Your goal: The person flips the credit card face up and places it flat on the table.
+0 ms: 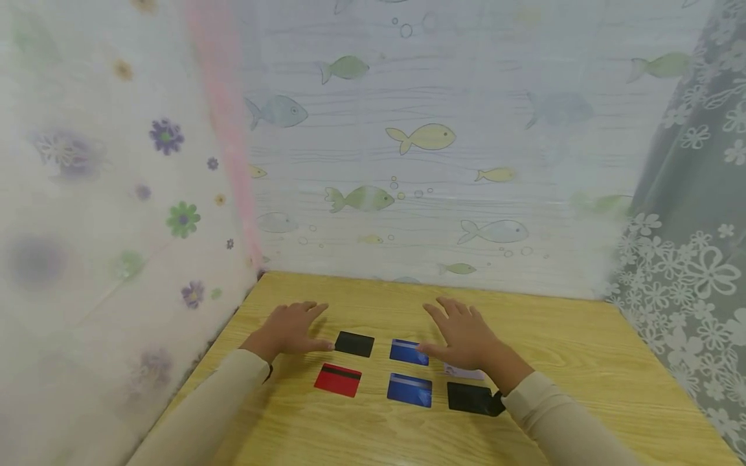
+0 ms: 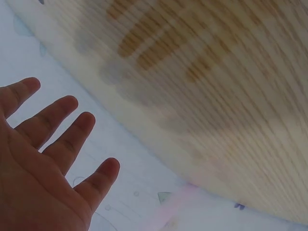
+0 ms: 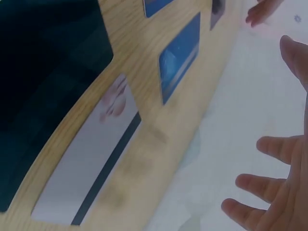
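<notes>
Two rows of plastic cards lie flat on the wooden table. The far row has a black card [image 1: 354,344], a blue card [image 1: 402,353] and a pale card [image 1: 466,373], partly hidden by the right hand. Nearer are a red card [image 1: 338,382] with a dark stripe, another blue card [image 1: 410,391] and a second black card [image 1: 469,397]. My left hand [image 1: 294,329] is spread, its thumb right beside the far black card. My right hand [image 1: 466,333], fingers apart, overlaps the far blue card with its thumb. In the right wrist view, the pale card [image 3: 91,159] shows a dark stripe.
Light wood grain covers the table [image 1: 326,433]. Behind it hangs a fish-patterned sheet [image 1: 431,213], and a flowered sheet [image 1: 116,194] runs along the left edge. A grey curtain with white flowers [image 1: 693,259] hangs at the right.
</notes>
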Tool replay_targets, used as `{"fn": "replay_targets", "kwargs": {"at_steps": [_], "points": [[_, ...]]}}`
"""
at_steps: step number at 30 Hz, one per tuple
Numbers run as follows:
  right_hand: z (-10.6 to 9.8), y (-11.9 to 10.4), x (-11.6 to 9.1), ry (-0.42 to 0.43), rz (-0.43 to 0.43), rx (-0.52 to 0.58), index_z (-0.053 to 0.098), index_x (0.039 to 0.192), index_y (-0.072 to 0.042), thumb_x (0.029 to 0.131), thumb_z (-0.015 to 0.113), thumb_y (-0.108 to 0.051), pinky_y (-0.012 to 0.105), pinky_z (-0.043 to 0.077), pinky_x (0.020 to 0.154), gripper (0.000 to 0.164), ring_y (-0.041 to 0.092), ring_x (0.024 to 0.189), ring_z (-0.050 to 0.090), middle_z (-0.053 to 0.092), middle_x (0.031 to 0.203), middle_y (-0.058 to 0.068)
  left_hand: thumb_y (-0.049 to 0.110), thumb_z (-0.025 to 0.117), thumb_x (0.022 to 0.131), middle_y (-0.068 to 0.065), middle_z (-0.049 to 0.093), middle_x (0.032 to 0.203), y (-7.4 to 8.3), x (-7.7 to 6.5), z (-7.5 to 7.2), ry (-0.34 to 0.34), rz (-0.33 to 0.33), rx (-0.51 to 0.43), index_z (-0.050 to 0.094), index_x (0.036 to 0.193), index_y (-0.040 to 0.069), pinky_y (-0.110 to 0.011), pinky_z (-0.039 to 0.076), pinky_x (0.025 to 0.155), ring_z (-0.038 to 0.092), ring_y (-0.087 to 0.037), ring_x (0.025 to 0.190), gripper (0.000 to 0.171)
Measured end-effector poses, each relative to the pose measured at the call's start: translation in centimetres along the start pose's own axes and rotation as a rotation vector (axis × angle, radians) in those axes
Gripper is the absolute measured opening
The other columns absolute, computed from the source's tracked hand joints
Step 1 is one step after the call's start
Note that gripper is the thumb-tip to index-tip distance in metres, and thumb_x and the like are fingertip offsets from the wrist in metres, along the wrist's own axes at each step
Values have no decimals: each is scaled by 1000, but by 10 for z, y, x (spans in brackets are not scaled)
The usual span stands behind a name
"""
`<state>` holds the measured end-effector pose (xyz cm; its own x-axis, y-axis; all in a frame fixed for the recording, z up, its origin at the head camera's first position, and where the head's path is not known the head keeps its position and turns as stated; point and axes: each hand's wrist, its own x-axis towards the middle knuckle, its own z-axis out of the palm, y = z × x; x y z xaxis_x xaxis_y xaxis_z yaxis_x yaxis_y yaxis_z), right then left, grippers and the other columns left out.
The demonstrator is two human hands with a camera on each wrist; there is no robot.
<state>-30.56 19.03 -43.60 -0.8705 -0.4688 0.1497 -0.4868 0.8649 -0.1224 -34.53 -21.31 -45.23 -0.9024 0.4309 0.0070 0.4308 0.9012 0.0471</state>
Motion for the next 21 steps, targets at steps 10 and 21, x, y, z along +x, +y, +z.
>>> {"fn": "replay_targets", "kwargs": {"at_steps": [10,21], "points": [[14,-20,15,-58,-26,-11,42,158,-19,94,55,-74,71,30,114,86,44,149,36,36,164,17,81,65,81,-17,49,156,1,5,8,-33,18,-86,44,159,17,-63,46,105,52,-40,139,103],[29,-44,33,-66,-56,59,57,147,-16,93,63,-67,67,37,112,75,44,143,43,44,158,17,56,80,85,-16,47,157,2,13,16,-83,66,-300,51,153,13,-58,38,116,43,-40,146,85]]}}
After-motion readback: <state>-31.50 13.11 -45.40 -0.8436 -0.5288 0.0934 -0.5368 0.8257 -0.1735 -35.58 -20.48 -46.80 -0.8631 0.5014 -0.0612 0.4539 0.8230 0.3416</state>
